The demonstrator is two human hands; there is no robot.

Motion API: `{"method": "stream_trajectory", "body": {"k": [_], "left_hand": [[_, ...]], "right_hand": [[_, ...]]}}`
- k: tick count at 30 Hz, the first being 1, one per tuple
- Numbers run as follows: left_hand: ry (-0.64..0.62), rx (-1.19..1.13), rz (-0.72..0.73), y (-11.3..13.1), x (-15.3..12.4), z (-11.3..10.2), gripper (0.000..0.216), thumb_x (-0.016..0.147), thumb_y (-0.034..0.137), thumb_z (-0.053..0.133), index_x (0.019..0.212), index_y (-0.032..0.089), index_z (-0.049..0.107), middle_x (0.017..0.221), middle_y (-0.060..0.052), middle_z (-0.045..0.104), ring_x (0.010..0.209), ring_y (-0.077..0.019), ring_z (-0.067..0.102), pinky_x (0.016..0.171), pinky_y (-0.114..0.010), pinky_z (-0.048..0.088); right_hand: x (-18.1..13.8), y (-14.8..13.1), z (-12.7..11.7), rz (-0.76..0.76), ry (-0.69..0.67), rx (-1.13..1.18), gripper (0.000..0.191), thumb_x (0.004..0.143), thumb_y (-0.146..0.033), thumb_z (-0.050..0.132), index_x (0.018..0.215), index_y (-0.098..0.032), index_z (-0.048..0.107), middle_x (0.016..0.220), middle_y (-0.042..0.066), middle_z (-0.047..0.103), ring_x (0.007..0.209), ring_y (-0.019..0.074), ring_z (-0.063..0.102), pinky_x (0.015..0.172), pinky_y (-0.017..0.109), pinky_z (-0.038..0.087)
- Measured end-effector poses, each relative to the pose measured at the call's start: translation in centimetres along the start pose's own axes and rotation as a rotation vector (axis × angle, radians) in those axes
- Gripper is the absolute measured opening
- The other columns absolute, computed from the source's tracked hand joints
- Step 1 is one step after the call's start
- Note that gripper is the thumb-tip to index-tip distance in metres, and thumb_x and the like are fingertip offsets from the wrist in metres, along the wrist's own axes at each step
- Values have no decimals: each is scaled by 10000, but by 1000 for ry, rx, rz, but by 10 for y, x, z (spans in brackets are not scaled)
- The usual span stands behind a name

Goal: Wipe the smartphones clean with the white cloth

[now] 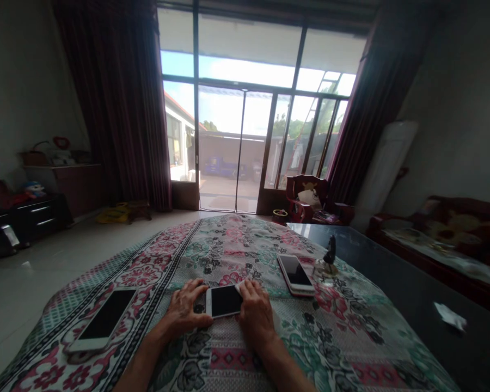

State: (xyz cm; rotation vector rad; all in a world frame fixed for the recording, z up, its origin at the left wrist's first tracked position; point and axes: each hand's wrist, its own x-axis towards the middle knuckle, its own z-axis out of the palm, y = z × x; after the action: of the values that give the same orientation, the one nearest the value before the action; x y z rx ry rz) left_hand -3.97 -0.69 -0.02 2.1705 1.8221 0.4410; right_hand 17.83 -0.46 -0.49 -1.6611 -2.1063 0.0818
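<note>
A white phone (225, 300) with a dark screen lies on the floral cloth (228, 245) straight in front of me. My left hand (185, 310) grips its left end with curled fingers. My right hand (254, 311) holds its right end the same way. A second white phone (104, 319) lies face up to the left. A third phone (296, 273) lies face up to the right, past my right hand.
A small dark figurine on a glass base (328, 261) stands beside the right phone. A dark glass table (412, 294) with a scrap of white paper (450, 316) runs along the right. Beyond it are a sofa (445, 234), a red armchair (310, 197) and glass doors (237, 152).
</note>
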Motion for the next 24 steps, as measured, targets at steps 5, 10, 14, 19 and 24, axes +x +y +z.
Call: {"method": "stream_trajectory", "body": {"k": [5,10,14,19,24], "left_hand": [[11,-6,-14,-1,1,3,735,638,465,704,1315,231,538,1511,-81,373,1413,-300,268,1134,-435,237],[36,2,1,-4,1,6,697,640,433,702,1294,242,556,1504,-74,388,1401,-293,297,1129,-429,248],[37,-13,24,-5,2,5,692,634,464,713,1278,257,571,1498,-74,397,1390,-302,317,1115,-439,273],[27,-12,8,-3,0,2,706,628,489,717,1287,283,565,1504,-72,388,1399,-308,299,1124,-444,255],[24,-16,0,-2,0,2,722,629,473,712,1304,274,552,1506,-79,384,1399,-320,295,1128,-455,249]], "right_hand": [[-2,-26,8,-171,-95,69,448,872,-174,422,1296,-234,556,1434,40,471,1360,226,335,1087,363,249],[-1,-36,11,-246,-129,128,428,872,-210,453,1283,-272,556,1446,15,458,1363,229,337,1090,387,259],[0,-17,4,-165,-73,97,448,866,-140,407,1266,-245,580,1402,20,510,1339,214,377,1087,364,270],[-3,20,-11,-15,-18,-2,508,838,-83,381,1287,-220,576,1404,31,506,1336,214,388,1081,363,291],[-16,31,-20,-22,-29,-21,514,826,-63,376,1270,-204,595,1393,41,518,1334,216,394,1085,358,288]]}}
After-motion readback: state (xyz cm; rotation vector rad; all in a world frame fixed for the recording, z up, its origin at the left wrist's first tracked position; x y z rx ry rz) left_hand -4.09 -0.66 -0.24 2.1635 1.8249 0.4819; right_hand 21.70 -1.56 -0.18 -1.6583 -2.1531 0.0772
